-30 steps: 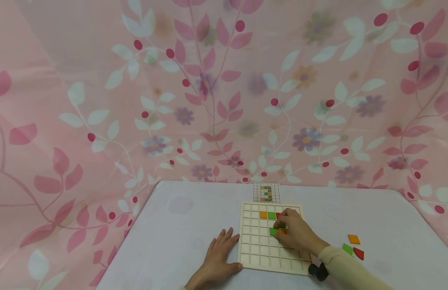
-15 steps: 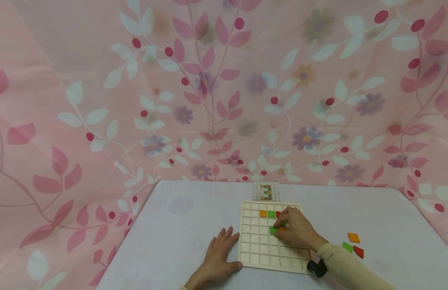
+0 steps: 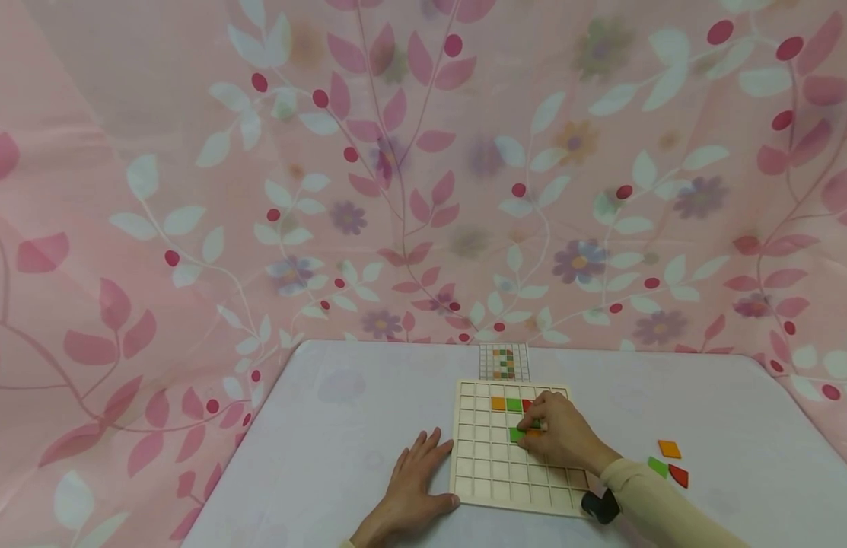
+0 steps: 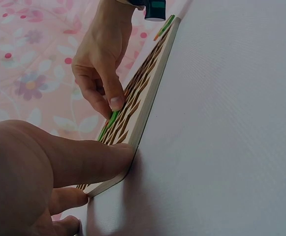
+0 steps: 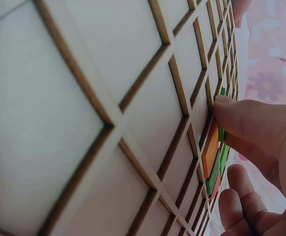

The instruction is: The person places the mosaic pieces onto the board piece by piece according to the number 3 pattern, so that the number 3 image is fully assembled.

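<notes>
A pale wooden grid board [image 3: 481, 487] lies on the white table. My left hand [image 3: 411, 483] rests beside it with fingers spread, its thumb and fingertips at the board's left edge. Over the middle cells, my right hand [image 3: 565, 432] pinches a light green square tile [image 3: 515, 434] between thumb and index finger. Right by that tile sits an orange tile [image 5: 210, 150], partly covered by the hand in the head view. Farther up the board an orange square [image 3: 498, 404], a green square [image 3: 514, 405] and a red tile [image 3: 527, 406] form a row. The right hand hides cells behind it.
A printed pattern card [image 3: 504, 362] lies beyond the board's far edge. To the right are a loose orange tile [image 3: 669, 449], a light green one [image 3: 657, 466] and a red curved one [image 3: 679, 476]. A pink floral cloth [image 3: 423, 190] hangs behind the table.
</notes>
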Demonstrator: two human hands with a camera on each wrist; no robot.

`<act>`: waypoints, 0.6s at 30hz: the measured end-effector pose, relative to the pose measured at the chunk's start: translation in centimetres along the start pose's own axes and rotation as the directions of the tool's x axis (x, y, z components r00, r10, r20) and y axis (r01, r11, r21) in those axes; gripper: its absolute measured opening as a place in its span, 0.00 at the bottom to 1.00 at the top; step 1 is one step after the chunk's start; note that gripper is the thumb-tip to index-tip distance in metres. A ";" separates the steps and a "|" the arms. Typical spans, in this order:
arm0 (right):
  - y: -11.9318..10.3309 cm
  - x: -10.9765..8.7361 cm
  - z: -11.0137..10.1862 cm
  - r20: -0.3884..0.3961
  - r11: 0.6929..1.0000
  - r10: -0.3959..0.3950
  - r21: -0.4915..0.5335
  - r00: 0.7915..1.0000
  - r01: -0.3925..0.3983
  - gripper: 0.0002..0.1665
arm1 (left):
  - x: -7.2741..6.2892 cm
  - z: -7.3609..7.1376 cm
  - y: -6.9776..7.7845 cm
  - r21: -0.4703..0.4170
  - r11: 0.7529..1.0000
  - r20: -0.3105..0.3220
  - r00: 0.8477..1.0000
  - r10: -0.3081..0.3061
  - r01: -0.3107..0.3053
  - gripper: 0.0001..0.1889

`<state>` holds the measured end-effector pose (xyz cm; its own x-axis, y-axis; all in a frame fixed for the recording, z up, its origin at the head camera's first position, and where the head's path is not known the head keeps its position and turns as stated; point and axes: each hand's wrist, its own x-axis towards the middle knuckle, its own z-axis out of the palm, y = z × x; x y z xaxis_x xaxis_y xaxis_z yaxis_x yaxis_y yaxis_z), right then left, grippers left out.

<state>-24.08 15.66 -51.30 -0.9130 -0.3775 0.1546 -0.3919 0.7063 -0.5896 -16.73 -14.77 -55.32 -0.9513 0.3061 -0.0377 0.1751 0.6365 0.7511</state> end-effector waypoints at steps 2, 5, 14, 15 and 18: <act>0.1 0.0 0.1 0.002 1.000 0.005 0.005 1.000 -0.005 0.08 | 0.0 0.0 0.0 0.001 1.000 0.001 1.000 -0.002 0.002 0.44; 0.2 0.1 0.2 0.011 1.000 0.014 0.015 1.000 -0.015 0.08 | 0.0 0.0 0.0 0.004 1.000 0.002 1.000 -0.004 0.004 0.44; 0.2 0.1 0.2 0.026 1.000 0.017 0.019 1.000 -0.017 0.09 | -0.1 0.0 0.1 -0.020 1.000 -0.003 1.000 -0.004 0.004 0.45; 0.2 0.1 0.2 0.025 1.000 0.012 0.021 1.000 -0.012 0.09 | -0.1 0.0 0.1 -0.022 1.000 -0.003 1.000 -0.003 0.003 0.45; 0.1 0.1 0.2 0.022 1.000 0.004 0.027 1.000 -0.005 0.11 | -0.1 0.0 0.2 -0.024 1.000 -0.002 1.000 -0.007 0.007 0.45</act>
<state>-24.20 15.54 -51.45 -0.9119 -0.3877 0.1347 -0.3844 0.6917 -0.6114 -16.64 -14.67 -55.19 -0.9529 0.3002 -0.0419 0.1622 0.6217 0.7663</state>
